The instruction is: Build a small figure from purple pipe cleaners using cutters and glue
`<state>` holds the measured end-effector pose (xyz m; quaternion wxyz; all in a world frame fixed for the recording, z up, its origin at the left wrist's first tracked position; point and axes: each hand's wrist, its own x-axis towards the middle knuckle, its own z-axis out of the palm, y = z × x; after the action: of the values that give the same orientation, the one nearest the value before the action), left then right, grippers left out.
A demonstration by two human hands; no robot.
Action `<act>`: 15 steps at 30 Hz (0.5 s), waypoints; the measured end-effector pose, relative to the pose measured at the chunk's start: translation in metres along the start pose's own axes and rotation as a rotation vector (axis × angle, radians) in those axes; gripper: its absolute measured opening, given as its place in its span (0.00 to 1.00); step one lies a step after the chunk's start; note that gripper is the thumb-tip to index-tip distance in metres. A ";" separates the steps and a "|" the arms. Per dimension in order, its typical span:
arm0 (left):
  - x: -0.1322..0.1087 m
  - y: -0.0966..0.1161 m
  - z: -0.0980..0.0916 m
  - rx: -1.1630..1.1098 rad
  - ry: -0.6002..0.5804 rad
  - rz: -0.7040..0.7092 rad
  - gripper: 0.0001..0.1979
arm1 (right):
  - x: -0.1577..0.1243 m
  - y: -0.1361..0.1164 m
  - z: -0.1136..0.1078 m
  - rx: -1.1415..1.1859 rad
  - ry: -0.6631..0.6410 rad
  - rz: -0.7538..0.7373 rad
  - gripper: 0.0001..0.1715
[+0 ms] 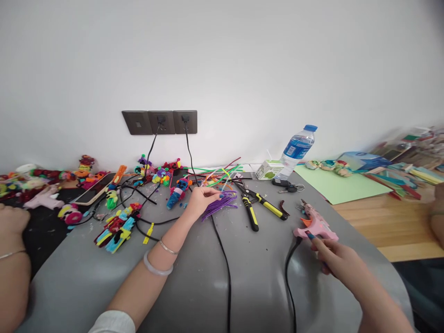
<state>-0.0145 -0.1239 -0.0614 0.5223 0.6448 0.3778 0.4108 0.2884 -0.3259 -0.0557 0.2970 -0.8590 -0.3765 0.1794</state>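
Observation:
A bundle of purple pipe cleaners point(222, 204) lies on the grey table. The fingers of my left hand point(204, 200) are pinched together at its near left edge; how many stems they hold cannot be made out. At the right, a pink glue gun point(319, 226) rests with its nozzle toward the back. My right hand point(333, 259) is closed on the glue gun's handle, thumb on top and the other fingers curled below. A black cord point(288, 268) runs from the handle toward me. Between the hands lie yellow-and-black pliers point(255, 206).
Colourful pipe-cleaner figures point(118, 226), a phone point(95, 188) and tangled cables crowd the left. A water bottle point(294, 150), small carton point(268, 169) and keys point(291, 186) stand or lie at the back. Green paper point(342, 185) covers the right corner. Other people's arms point(12, 263) show at both sides.

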 end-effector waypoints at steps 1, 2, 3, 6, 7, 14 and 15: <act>0.000 0.001 0.000 0.007 -0.008 0.001 0.09 | -0.001 -0.006 -0.002 -0.036 -0.020 0.010 0.23; -0.001 0.001 0.000 0.016 -0.018 0.005 0.09 | -0.002 -0.014 -0.003 -0.043 -0.012 -0.007 0.22; -0.001 0.002 0.000 0.028 -0.029 0.011 0.09 | -0.003 -0.024 -0.001 -0.011 0.021 -0.068 0.22; -0.003 0.005 0.001 0.069 -0.070 0.033 0.08 | -0.005 -0.064 0.017 0.305 0.039 -0.339 0.18; -0.003 0.005 0.002 0.089 -0.084 0.042 0.08 | -0.005 -0.078 0.027 0.389 -0.011 -0.417 0.17; -0.003 0.005 0.000 0.189 -0.115 0.075 0.08 | 0.013 -0.138 0.095 0.555 -0.310 -0.700 0.11; -0.003 0.005 0.000 0.191 -0.114 0.074 0.09 | 0.017 -0.141 0.100 0.576 -0.324 -0.704 0.12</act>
<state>-0.0156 -0.1278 -0.0566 0.4638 0.7274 0.3609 0.3544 0.1699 -0.1999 -0.0427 0.5028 -0.5233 -0.6208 0.2965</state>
